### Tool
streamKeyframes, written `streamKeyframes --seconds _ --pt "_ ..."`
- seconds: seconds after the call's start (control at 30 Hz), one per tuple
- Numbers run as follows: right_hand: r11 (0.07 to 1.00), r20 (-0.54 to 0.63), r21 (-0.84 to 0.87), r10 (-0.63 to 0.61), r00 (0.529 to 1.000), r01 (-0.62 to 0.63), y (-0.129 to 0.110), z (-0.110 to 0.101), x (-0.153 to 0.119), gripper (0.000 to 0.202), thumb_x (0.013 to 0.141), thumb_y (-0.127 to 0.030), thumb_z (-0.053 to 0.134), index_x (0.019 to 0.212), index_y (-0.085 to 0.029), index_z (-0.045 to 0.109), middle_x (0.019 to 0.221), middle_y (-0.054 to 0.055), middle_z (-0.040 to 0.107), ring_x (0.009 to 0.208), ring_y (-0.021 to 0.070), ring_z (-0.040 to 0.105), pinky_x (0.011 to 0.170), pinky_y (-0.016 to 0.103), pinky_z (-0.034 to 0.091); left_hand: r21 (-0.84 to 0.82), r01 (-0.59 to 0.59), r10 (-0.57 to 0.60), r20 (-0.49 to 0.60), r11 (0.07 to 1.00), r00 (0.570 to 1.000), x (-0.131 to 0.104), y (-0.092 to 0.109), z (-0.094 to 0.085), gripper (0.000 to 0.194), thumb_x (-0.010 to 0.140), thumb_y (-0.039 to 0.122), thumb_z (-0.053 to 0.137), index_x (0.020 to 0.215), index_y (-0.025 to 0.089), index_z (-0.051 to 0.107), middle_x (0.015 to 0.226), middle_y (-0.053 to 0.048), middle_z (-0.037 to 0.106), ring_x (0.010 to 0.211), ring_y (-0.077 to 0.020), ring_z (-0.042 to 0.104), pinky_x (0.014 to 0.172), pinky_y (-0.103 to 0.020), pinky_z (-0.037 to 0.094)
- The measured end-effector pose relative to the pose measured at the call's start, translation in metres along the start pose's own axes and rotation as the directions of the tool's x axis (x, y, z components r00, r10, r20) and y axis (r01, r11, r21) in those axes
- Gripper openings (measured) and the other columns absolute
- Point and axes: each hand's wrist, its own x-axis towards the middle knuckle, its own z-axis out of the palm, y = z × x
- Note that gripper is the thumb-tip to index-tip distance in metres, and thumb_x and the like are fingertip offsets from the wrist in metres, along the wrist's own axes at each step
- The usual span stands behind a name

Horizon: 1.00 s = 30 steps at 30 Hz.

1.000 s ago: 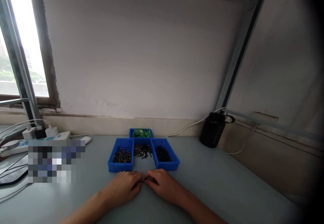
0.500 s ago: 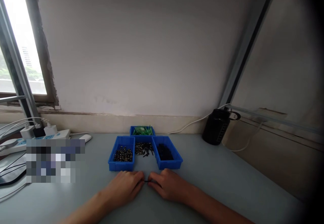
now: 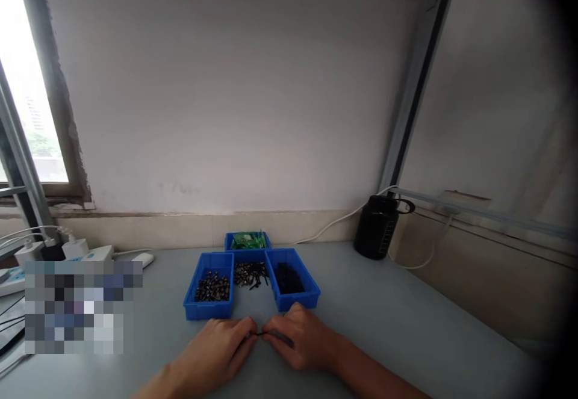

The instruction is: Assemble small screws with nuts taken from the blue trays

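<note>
My left hand [image 3: 221, 349] and my right hand [image 3: 309, 340] meet low in the middle of the view, both with fingers pinched. Between their fingertips runs a thin dark piece [image 3: 259, 334], gripped from both sides; it is too small to name, and its ends are hidden in the fingers. Just beyond my left hand stands a blue bin [image 3: 208, 311] of small brassy and dark metal parts [image 3: 214, 287]. Near my right fingers is a second blue bin [image 3: 310, 299], holding black parts [image 3: 288, 280]. A loose pile of small metal and black parts [image 3: 251, 274] lies between the bins.
Behind the pile a third blue bin [image 3: 247, 254] holds green packets [image 3: 248, 241]. A black bottle [image 3: 377, 227] stands at the back right, by a white cable [image 3: 327, 227]. Left are a power strip [image 3: 100, 256], a white mouse [image 3: 145, 260] and a blurred patch.
The camera view has tilted and shifted slightly, so bins and bottle sit further left. Both hands stay together on the thin dark piece, their fingers only slightly shifted.
</note>
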Motion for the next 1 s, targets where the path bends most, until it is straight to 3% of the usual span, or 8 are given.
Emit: streamKeyframes --seconds 0.2,0.43,0.73,1.0 --pt "0.990 0.072 -0.003 0.143 0.987 -0.143 -0.004 -0.003 0.006 0.025 0.091 -0.035 0.042 0.095 -0.022 0.063 0.075 0.002 0.068 0.070 0.0168 0.063 0.065 0.024 0.037 0.011 0.053 -0.053 -0.015 0.999 0.998 0.002 -0.005 0.001 0.024 0.095 0.028 0.028 0.088 0.022 0.050 0.079 -0.001 0.064 0.074 -0.0179 0.063 0.062 -0.024 0.041" --pt "0.976 0.112 0.054 0.205 0.972 -0.212 -0.007 -0.005 0.010 0.022 0.091 -0.033 0.045 0.096 -0.022 0.063 0.082 0.002 0.069 0.076 0.0179 0.063 0.068 0.024 0.038 -0.063 0.071 -0.074 -0.051 0.996 0.996 0.002 -0.005 0.003 0.019 0.093 0.029 0.036 0.089 0.022 0.053 0.082 0.000 0.063 0.074 -0.0162 0.060 0.063 -0.022 0.041" --pt "0.960 0.160 0.146 0.215 0.964 -0.238 -0.009 -0.009 0.012 0.024 0.091 -0.034 0.045 0.095 -0.022 0.065 0.087 0.002 0.069 0.080 0.0184 0.062 0.070 0.024 0.040 -0.125 -0.006 -0.005 -0.082 0.992 0.997 0.003 -0.006 0.004 0.019 0.091 0.026 0.039 0.095 0.023 0.058 0.089 -0.001 0.058 0.078 -0.0141 0.057 0.068 -0.021 0.042" --pt "0.969 0.186 0.151 0.167 0.968 -0.196 -0.010 -0.009 0.014 0.022 0.090 -0.028 0.046 0.089 -0.019 0.067 0.080 0.002 0.070 0.075 0.0163 0.061 0.068 0.022 0.039 -0.320 -0.061 0.031 -0.098 0.946 0.995 0.005 -0.013 0.016 0.021 0.089 0.017 0.042 0.092 0.023 0.062 0.090 0.000 0.061 0.083 -0.0118 0.057 0.077 -0.018 0.042"
